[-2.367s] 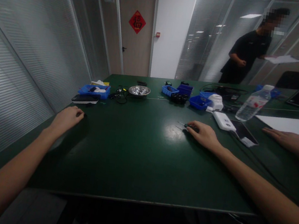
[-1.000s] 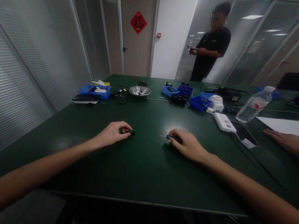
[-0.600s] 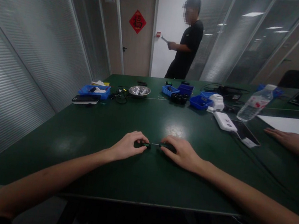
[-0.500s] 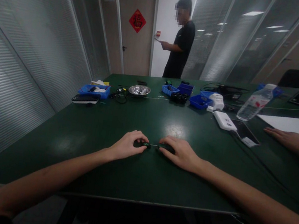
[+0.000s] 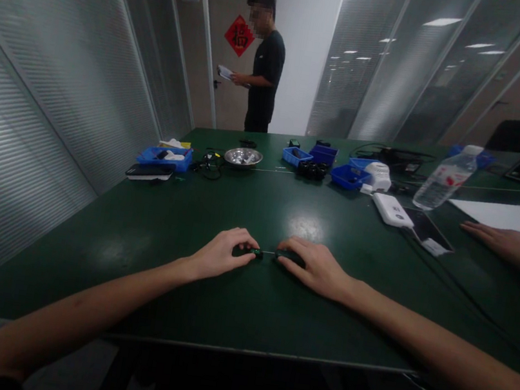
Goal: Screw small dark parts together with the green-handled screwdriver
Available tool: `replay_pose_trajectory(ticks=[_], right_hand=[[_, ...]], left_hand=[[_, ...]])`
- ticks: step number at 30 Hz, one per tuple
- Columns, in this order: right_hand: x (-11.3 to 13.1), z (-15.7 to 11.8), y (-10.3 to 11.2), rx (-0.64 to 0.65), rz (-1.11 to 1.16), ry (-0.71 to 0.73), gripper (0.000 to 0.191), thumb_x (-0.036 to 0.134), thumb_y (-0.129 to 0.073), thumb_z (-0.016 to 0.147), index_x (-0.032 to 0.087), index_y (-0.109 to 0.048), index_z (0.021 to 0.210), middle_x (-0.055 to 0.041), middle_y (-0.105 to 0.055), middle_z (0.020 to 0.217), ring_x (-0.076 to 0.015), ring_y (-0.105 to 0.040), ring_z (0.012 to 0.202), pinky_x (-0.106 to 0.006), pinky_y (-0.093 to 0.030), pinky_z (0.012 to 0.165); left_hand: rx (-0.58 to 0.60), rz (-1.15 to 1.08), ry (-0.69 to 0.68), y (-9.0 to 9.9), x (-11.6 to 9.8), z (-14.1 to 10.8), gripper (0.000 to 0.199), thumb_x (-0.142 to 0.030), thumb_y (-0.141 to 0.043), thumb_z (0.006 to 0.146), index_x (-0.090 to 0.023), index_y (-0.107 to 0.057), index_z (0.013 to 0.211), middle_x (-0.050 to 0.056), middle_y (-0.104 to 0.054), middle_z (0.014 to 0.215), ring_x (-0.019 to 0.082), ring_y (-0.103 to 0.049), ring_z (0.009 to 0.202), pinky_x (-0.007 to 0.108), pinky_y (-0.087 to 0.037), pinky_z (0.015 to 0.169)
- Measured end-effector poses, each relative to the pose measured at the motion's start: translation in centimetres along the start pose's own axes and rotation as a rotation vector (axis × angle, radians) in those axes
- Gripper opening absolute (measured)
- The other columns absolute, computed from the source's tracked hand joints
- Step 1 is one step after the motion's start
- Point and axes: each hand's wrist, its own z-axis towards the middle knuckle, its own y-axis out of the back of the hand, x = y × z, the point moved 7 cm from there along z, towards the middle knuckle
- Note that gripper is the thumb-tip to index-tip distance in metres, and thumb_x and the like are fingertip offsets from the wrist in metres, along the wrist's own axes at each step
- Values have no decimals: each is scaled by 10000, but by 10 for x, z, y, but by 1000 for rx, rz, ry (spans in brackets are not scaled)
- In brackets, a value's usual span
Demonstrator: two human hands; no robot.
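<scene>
Low over the green table, my left hand pinches a small dark part with green spots between thumb and fingers. To its right, my right hand is closed around the dark handle of a screwdriver. The tool lies level, and its thin metal shaft points left to the small part. Whether the tip is seated in the part is too small to tell. My fingers hide some of both things.
Behind my hands stand a metal bowl, blue trays and a tilted water bottle. A white power bank lies with a phone at right. Another person's hand rests near white paper. A person stands beyond the table.
The standing person has moved left, to in front of the door, with papers in hand. My hands and the screwdriver have barely moved.
</scene>
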Motion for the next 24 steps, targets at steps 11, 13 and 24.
replay_pose_trajectory(ticks=[11, 13, 24], right_hand=[[10, 2, -6, 36, -84, 41, 351, 458, -425, 1095, 213, -559, 1307, -79, -645, 1130, -188, -651, 855, -321, -493, 728], [10, 2, -7, 29, -93, 46, 348, 450, -423, 1097, 213, -553, 1316, -80, -642, 1131, -186, -648, 845, -318, -491, 717], [21, 1, -11, 6, -247, 133, 311, 371, -427, 1100, 177, -537, 1316, -87, -631, 1095, -152, -608, 727, -282, -429, 599]], left_hand=[[37, -39, -27, -5, -6, 1, 233, -314, -646, 999, -187, -743, 1168, 71, -673, 1080, 185, -609, 935, 302, -482, 820], [32, -58, -29, -5, -5, 2, 232, -315, -648, 998, -189, -749, 1166, 71, -675, 1079, 180, -615, 926, 293, -481, 809], [94, -210, -20, -5, -1, 8, 252, -332, -650, 1000, -188, -784, 1158, 83, -703, 1071, 191, -649, 970, 286, -475, 843]])
